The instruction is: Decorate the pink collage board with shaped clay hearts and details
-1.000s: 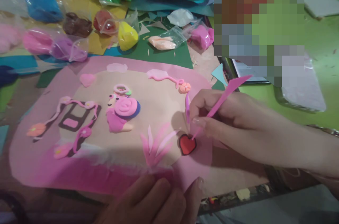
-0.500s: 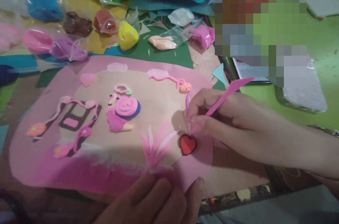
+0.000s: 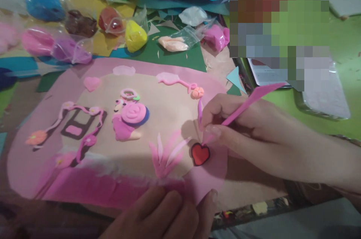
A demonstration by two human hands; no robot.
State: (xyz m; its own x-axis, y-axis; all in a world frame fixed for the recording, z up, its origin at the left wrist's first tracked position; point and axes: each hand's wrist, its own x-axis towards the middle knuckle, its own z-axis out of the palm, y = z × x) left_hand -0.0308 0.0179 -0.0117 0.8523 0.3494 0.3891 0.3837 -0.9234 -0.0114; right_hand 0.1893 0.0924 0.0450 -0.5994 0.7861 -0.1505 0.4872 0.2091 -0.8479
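Observation:
My right hand (image 3: pixel 237 130) pinches a slim pink plastic modelling tool (image 3: pixel 254 98) between thumb and fingers. The tool's tip touches or nearly touches the top notch of a red clay heart (image 3: pixel 200 154) with a black outline. The heart lies on a pink and beige paper sheet (image 3: pixel 169 114). At the sheet's lower edge, my left hand (image 3: pixel 166 212) rests with bent fingers and the thumb apart. A pink clay plant (image 3: pixel 165 158) stands out left of the heart. Further left are a clay snail (image 3: pixel 131 116) and a dark frame (image 3: pixel 83 120) with a flower garland.
Bags of coloured clay lie behind the sheet, among them blue (image 3: pixel 45 4), yellow (image 3: pixel 135 35) and magenta (image 3: pixel 217 37). Paper scraps (image 3: pixel 237 79) are scattered around. On the right are a phone-like device (image 3: pixel 267 73), a pale packet (image 3: pixel 327 96) and a pixelated patch.
The tool's handle end has swung slightly rightward, while its tip stays at the heart's top. A dark streak now crosses the sheet's lower left corner. My left hand stays in place.

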